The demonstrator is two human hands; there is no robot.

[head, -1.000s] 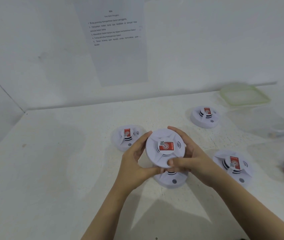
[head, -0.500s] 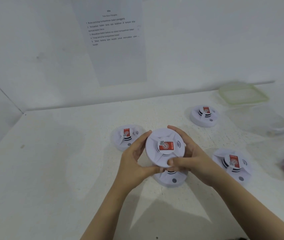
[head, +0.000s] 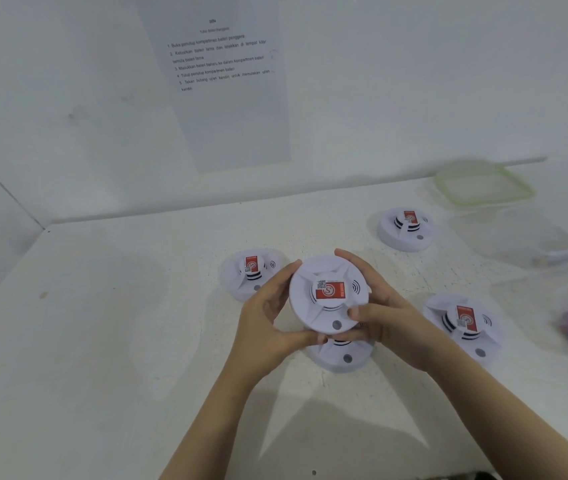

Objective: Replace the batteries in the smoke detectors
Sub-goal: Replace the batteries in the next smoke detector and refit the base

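1 smoke detector (head: 328, 292) btw left hand (head: 264, 325) & right hand (head: 391, 322)

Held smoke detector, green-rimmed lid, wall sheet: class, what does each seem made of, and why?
Held smoke detector: likely matte white moulded plastic, given its ribs and slots. Green-rimmed lid: probably translucent plastic; table shows through. Wall sheet: apparently paper, thin, flat, printed.

My forearms (head: 504, 407) reach in from below and meet in the middle. My left hand (head: 268, 318) curls round the left rim of the smoke detector (head: 327, 296); my right hand (head: 391, 317) grips its right rim, thumb lying across the front
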